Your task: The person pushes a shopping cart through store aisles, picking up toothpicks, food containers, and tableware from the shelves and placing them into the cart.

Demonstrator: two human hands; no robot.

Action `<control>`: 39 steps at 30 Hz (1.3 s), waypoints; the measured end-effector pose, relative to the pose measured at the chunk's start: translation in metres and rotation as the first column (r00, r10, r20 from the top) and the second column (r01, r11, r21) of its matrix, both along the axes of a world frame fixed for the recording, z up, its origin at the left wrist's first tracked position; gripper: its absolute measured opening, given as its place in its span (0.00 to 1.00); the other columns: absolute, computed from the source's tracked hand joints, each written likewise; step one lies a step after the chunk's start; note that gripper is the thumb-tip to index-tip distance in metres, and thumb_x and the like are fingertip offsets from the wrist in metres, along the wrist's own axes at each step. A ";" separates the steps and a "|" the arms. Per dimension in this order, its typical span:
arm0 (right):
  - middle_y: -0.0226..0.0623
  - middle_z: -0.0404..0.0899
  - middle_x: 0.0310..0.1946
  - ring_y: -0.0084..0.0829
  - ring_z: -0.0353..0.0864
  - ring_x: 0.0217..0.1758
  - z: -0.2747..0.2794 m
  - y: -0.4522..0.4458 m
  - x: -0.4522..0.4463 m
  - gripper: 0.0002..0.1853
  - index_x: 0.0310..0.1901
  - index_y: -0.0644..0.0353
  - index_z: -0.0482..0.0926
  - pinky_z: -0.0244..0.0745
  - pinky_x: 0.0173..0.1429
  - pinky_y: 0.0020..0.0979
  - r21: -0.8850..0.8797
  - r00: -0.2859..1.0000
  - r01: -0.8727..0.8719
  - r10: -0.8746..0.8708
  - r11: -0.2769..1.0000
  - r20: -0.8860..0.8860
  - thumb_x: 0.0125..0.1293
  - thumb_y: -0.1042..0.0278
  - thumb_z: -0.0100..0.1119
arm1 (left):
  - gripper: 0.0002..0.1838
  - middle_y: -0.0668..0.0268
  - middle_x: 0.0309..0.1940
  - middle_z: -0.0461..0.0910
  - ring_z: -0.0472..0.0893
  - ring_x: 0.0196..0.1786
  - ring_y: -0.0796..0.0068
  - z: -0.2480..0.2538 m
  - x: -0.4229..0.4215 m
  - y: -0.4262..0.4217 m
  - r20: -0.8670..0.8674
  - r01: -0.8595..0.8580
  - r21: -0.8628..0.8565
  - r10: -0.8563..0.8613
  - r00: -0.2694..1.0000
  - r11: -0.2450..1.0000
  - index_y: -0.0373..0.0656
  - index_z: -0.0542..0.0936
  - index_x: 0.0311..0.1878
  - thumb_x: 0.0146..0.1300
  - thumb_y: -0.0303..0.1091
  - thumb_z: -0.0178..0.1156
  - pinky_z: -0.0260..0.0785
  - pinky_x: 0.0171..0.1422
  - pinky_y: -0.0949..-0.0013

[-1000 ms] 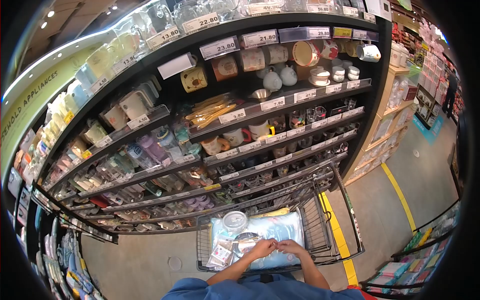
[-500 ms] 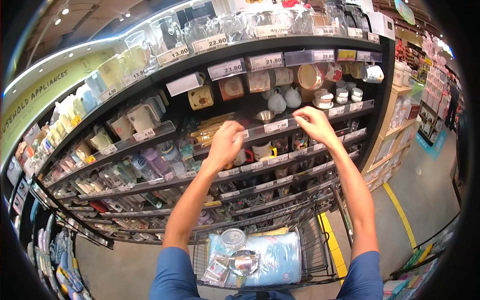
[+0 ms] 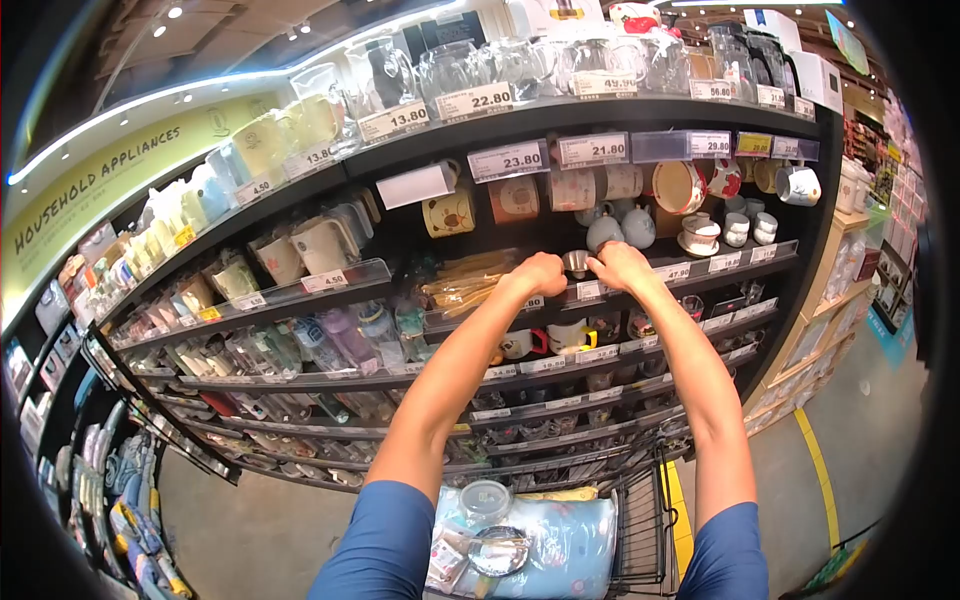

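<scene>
A small metal bowl (image 3: 576, 263) sits between the 2 hands, a little right of centre in the frame, above the front of a shelf (image 3: 455, 322). It will probably handle as a light, stiff thing, hard to break but perhaps easy to dent if its wall is thin. Its smooth side could slip under dry fingertips, so the surest hold would likely be at 2 opposite points of the rim, or from below with the fingers cupped.

The bowl looks silvery grey and round, with a bright shine on its wall; much of its outline is hidden by the hands.

The left hand (image 3: 538, 275) is at its left side, fingers curled in, nearly closed. The right hand (image 3: 622, 266) is at its right side, fingers bent and partly open. Both seem to meet the bowl's edge, but I cannot tell how firmly either has hold of it.

Wrapped wooden utensils (image 3: 465, 285) lie left of the left hand, and 2 pale round pots (image 3: 637, 228) stand just above the right hand in the frame.
</scene>
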State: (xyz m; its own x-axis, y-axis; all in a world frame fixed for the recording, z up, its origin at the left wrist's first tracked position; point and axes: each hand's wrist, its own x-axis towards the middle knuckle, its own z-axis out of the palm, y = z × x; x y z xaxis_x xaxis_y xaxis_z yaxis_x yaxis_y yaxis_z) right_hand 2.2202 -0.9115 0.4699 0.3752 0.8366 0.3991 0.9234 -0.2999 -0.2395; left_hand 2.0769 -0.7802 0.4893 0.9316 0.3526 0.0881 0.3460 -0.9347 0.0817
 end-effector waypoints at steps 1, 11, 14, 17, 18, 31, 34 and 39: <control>0.57 0.79 0.44 0.52 0.79 0.49 -0.002 0.001 0.001 0.25 0.40 0.72 0.80 0.74 0.54 0.46 0.018 1.000 -0.011 0.011 1.000 -0.006 0.64 0.50 0.53 | 0.17 0.46 0.43 0.81 0.79 0.51 0.49 -0.001 0.003 0.000 -0.012 -0.022 -0.018 0.022 1.000 1.000 0.38 0.83 0.43 0.56 0.36 0.53 0.71 0.58 0.56; 0.59 0.78 0.43 0.53 0.77 0.50 -0.011 -0.007 0.008 0.27 0.39 0.73 0.78 0.73 0.54 0.45 0.106 0.984 -0.178 0.176 0.978 0.024 0.66 0.48 0.51 | 0.15 0.47 0.37 0.82 0.81 0.47 0.50 0.008 -0.010 -0.008 0.040 0.076 -0.029 -0.075 0.996 0.997 0.37 0.83 0.38 0.59 0.39 0.55 0.71 0.54 0.55; 0.59 0.79 0.40 0.54 0.78 0.48 -0.005 -0.013 0.002 0.25 0.38 0.70 0.79 0.73 0.53 0.46 0.096 0.982 -0.188 0.189 0.977 0.007 0.66 0.48 0.51 | 0.16 0.47 0.41 0.81 0.80 0.50 0.49 0.010 -0.014 -0.009 -0.004 0.050 -0.066 -0.051 0.999 0.997 0.37 0.83 0.42 0.61 0.39 0.54 0.70 0.57 0.55; 0.60 0.79 0.38 0.54 0.78 0.47 0.008 -0.024 -0.016 0.25 0.38 0.71 0.78 0.73 0.52 0.46 0.052 0.990 -0.134 0.136 0.990 -0.024 0.67 0.49 0.50 | 0.16 0.47 0.45 0.80 0.78 0.53 0.50 0.003 -0.013 0.000 0.036 0.102 -0.011 -0.102 0.994 0.995 0.36 0.81 0.44 0.61 0.38 0.53 0.69 0.59 0.55; 0.60 0.79 0.38 0.55 0.78 0.47 0.007 -0.024 -0.016 0.25 0.37 0.71 0.77 0.73 0.51 0.47 0.083 0.987 -0.160 0.161 0.984 -0.010 0.67 0.49 0.50 | 0.17 0.46 0.47 0.78 0.77 0.53 0.47 0.004 -0.014 0.001 0.029 0.149 0.026 -0.150 0.988 0.989 0.32 0.80 0.42 0.61 0.38 0.53 0.68 0.60 0.54; 0.53 0.69 0.60 0.48 0.69 0.63 -0.008 -0.071 -0.062 0.25 0.59 0.73 0.67 0.66 0.66 0.38 0.335 0.908 -0.269 0.122 0.903 0.402 0.61 0.71 0.55 | 0.17 0.52 0.54 0.72 0.76 0.48 0.47 -0.004 -0.074 -0.043 0.417 0.091 0.585 -0.395 0.819 0.806 0.32 0.73 0.46 0.58 0.34 0.58 0.68 0.52 0.50; 0.54 0.70 0.57 0.48 0.71 0.60 -0.026 -0.121 -0.118 0.26 0.58 0.74 0.68 0.69 0.64 0.37 0.392 0.923 -0.206 0.045 0.897 0.382 0.56 0.76 0.54 | 0.19 0.55 0.55 0.72 0.74 0.50 0.51 -0.020 -0.116 -0.089 0.467 0.144 0.580 -0.472 0.748 0.802 0.33 0.73 0.49 0.56 0.32 0.62 0.63 0.58 0.54; 0.57 0.68 0.60 0.52 0.69 0.63 -0.146 -0.174 -0.187 0.29 0.58 0.79 0.66 0.64 0.70 0.40 0.387 0.994 -0.075 0.038 0.919 0.103 0.51 0.80 0.52 | 0.23 0.52 0.64 0.61 0.67 0.57 0.54 -0.127 -0.178 -0.159 0.337 0.214 0.280 -0.304 0.891 0.936 0.29 0.71 0.52 0.55 0.33 0.59 0.54 0.66 0.41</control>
